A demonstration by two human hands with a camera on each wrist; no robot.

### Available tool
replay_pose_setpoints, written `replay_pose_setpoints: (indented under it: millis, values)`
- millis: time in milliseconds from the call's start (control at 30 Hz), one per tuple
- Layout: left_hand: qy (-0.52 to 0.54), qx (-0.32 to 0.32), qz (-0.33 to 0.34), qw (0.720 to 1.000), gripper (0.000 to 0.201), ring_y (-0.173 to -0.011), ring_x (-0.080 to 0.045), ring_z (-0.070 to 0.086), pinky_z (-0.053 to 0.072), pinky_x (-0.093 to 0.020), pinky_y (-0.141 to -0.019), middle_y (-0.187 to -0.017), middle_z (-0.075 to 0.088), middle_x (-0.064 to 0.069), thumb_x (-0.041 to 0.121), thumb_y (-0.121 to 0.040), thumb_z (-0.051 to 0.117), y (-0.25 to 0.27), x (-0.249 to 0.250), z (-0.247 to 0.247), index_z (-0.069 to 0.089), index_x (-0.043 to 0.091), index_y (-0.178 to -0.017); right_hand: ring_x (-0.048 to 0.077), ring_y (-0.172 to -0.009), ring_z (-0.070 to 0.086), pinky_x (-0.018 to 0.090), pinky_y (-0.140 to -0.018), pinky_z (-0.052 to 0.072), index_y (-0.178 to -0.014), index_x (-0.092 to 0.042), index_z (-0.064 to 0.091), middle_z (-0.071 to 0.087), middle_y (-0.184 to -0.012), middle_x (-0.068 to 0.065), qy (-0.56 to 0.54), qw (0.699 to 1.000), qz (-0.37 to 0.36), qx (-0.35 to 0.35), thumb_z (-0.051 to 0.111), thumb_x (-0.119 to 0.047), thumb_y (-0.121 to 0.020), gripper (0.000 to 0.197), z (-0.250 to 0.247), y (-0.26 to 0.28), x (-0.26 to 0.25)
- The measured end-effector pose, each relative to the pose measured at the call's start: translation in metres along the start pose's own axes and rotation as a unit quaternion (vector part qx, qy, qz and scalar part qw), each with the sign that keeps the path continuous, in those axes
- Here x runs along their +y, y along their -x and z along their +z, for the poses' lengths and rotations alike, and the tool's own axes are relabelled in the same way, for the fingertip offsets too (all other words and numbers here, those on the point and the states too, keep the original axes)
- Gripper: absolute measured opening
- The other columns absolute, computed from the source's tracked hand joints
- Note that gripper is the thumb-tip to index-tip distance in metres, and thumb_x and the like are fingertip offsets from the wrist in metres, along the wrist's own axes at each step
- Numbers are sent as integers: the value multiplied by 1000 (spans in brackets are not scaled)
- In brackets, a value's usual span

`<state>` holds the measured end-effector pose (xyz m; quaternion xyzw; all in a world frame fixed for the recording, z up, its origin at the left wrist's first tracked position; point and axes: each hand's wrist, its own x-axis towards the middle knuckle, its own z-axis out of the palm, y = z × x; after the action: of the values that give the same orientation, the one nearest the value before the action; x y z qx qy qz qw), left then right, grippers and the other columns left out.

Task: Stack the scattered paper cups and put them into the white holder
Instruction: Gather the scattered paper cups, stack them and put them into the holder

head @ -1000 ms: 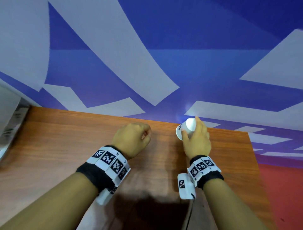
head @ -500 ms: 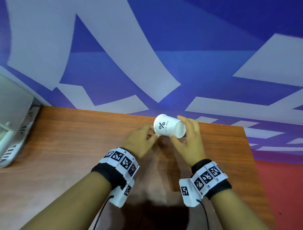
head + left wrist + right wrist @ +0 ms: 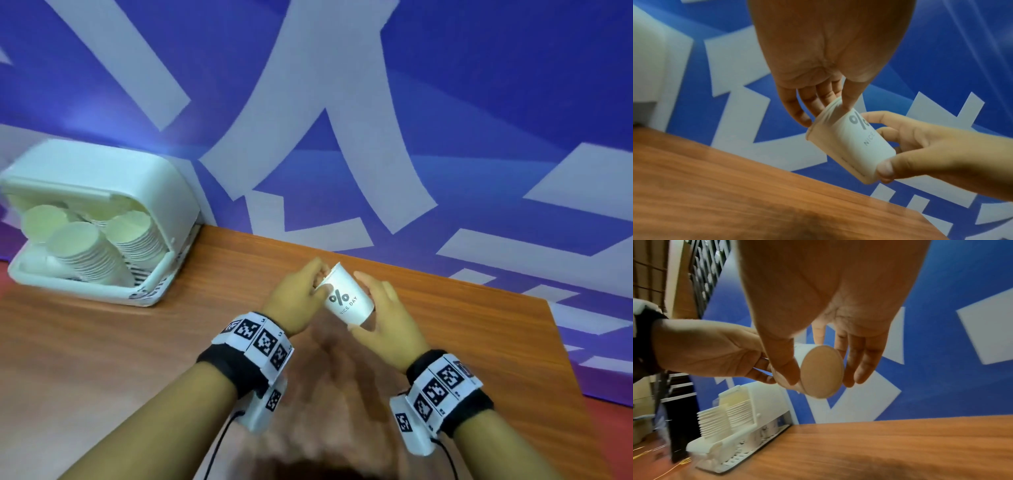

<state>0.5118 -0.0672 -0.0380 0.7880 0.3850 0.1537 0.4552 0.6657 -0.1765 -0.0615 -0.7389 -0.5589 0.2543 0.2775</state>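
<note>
A white paper cup [image 3: 347, 299] with a "%" print hangs tilted above the wooden table [image 3: 137, 359], mouth up and to the left. My left hand [image 3: 317, 291] pinches its rim, thumb outside and fingers inside the mouth. My right hand [image 3: 371, 308] grips the base between thumb and fingers. The left wrist view shows the cup [image 3: 851, 146] between my left hand [image 3: 828, 112] and the right hand [image 3: 910, 146]. In the right wrist view my right hand [image 3: 821, 381] holds the cup's base [image 3: 822, 371]. The white holder [image 3: 164, 192] stands at the far left.
The holder [image 3: 768, 399] lies open on the table's left rear corner with several stacks of cups [image 3: 89, 253] inside. A blue and white patterned wall [image 3: 445, 102] runs behind the table. The table's right edge [image 3: 568, 349] drops to a red floor.
My right hand lifted the cup off the table. My left hand came over and now pinches its rim. The head view swung left, so the holder came into sight.
</note>
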Motion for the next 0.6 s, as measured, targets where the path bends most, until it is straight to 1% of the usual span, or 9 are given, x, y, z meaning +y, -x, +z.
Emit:
replay_pose_setpoints:
  millis: [33,100,167,233,267,333,433,500,600]
  values:
    - [-17,4,5,1000,9,-81,-23,58,46,-36,-75,-89,62,-3,14,-91,53,9,-3,-11,48,18,-98,10,-100,52,30,-85,48,-143,-42,19,38,-124,-10,5,1000,-7,-19,69,-23,-74,87,5,-3,-11]
    - [-63,2,21,998,7,-77,-23,56,45,-35,-71,-84,62,-2,17,-92,52,26,-9,-34,47,20,-95,13,-99,54,34,-85,49,-142,-48,10,40,-126,-9,17,998,-27,-56,69,-26,-74,92,17,-8,-34]
    - [-119,-2,36,992,6,-77,-23,56,45,-35,-69,-83,62,0,21,-92,51,43,-15,-58,48,23,-96,11,-98,57,35,-85,51,-140,-52,8,47,-126,-8,22,996,-40,-83,69,-29,-75,92,30,-13,-58]
    - [-155,1,50,987,11,-81,-22,59,44,-33,-68,-88,66,0,23,-91,52,59,-22,-82,53,22,-102,9,-96,58,35,-83,52,-139,-54,9,55,-119,-8,38,994,-48,-95,68,-30,-76,89,43,-17,-82]
    - [-165,2,59,984,14,-83,-21,60,44,-32,-69,-91,67,0,22,-91,52,67,-26,-93,55,23,-105,8,-97,58,34,-83,52,-138,-54,11,55,-118,-10,57,992,-58,-96,66,-31,-78,86,49,-19,-94]
    - [-185,1,80,979,21,-89,-19,61,45,-31,-74,-99,69,2,22,-89,54,80,-38,-116,59,24,-109,10,-102,57,35,-82,51,-137,-49,24,54,-118,-12,122,984,-88,-93,63,-34,-80,70,64,-23,-121]
    - [-217,-5,92,972,24,-95,-19,62,46,-32,-82,-104,70,0,22,-86,56,94,-61,-156,64,24,-109,14,-106,53,33,-83,47,-125,-33,50,52,-115,-8,183,974,-116,-72,61,-36,-83,43,91,-32,-164]
    - [-227,-10,109,968,25,-96,-20,61,45,-33,-83,-104,69,0,21,-84,56,102,-80,-185,67,25,-107,15,-102,49,31,-79,46,-114,-28,60,48,-108,-7,196,971,-126,-53,63,-36,-83,33,112,-40,-191]
    - [-251,-12,128,960,24,-98,-21,59,43,-33,-85,-105,69,1,23,-85,56,115,-110,-231,67,25,-107,15,-94,42,34,-74,46,-96,-23,66,38,-97,-7,218,965,-142,-28,65,-37,-81,21,147,-53,-235]
